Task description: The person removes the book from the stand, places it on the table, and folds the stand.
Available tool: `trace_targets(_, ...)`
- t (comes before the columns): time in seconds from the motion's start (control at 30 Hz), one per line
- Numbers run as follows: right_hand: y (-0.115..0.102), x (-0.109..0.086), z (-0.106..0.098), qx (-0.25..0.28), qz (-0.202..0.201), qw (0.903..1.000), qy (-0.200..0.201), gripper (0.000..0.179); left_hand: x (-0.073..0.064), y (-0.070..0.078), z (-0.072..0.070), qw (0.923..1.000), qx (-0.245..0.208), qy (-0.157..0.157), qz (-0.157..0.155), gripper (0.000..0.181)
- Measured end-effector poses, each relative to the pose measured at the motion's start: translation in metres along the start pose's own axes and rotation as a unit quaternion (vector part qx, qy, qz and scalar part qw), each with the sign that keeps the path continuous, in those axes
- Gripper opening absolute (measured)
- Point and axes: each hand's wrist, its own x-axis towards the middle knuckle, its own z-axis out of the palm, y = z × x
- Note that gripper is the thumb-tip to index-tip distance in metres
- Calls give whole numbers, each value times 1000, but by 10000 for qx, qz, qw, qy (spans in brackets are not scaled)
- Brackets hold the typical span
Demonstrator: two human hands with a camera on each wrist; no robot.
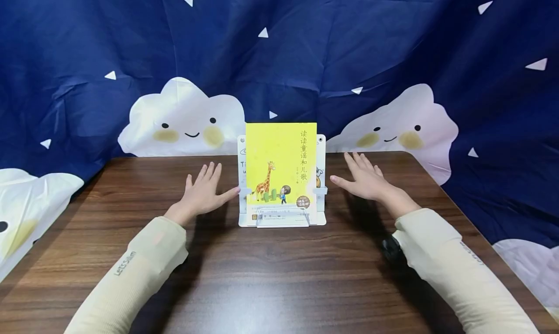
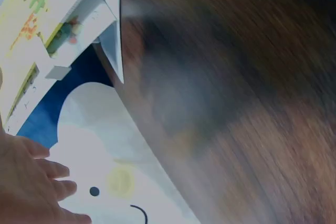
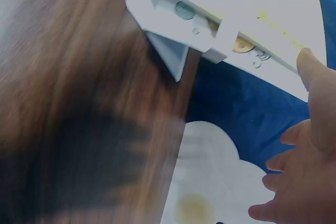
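Nearest, both sleeves (image 1: 126, 275) run out of the head view at the near edge, where the bench (image 1: 279, 285) is cut off too. A dark object (image 1: 391, 249) shows partly under the right cuff, too indistinct to name.

Farther on, both hands are open and grip nothing, fingers extended. The left hand (image 1: 203, 193) is left of the white stand (image 1: 320, 212), its thumb tip beside the left clip (image 1: 245, 191); whether they touch I cannot tell. The right hand (image 1: 366, 182) is right of the stand, apart from it. Each wrist view crops its hand, stand and book, and the bench there is blurred.

Between the hands, the yellow book (image 1: 279, 149) stands on the stand, its bottom partly obscured by the ledge (image 1: 283, 222) and glare. It hides most of the stand's back, leaving cropped print at the sides. The cover faces near, long axis upright, top edge upward, title column down the right.

Farthest hangs a blue curtain (image 1: 288, 57), its lower part hidden behind the bench.
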Motion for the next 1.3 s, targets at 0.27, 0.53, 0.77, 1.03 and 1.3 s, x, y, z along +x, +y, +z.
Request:
trace_targets(0.27,-16,10,2,504,-281,9975,415,86,3,8,2,9937,-909,639,119,94)
trace_targets(0.53,-29,14,11,1367,-157,9844,1094,81,6,19,7,9711,-1904,1435,102,80)
trace_targets(0.77,-39,15,23,1990,35,9586,2035,64,12,32,17,9253,-3004,2309,159,55)
trace_targets(1.03,-49,18,36,3176,303,9057,2793,48,20,43,27,8959,-3627,2556,217,41)
trace_targets(1.3,-52,20,52,3750,472,8763,2987,38,25,51,35,8763,-3923,2796,8,35)
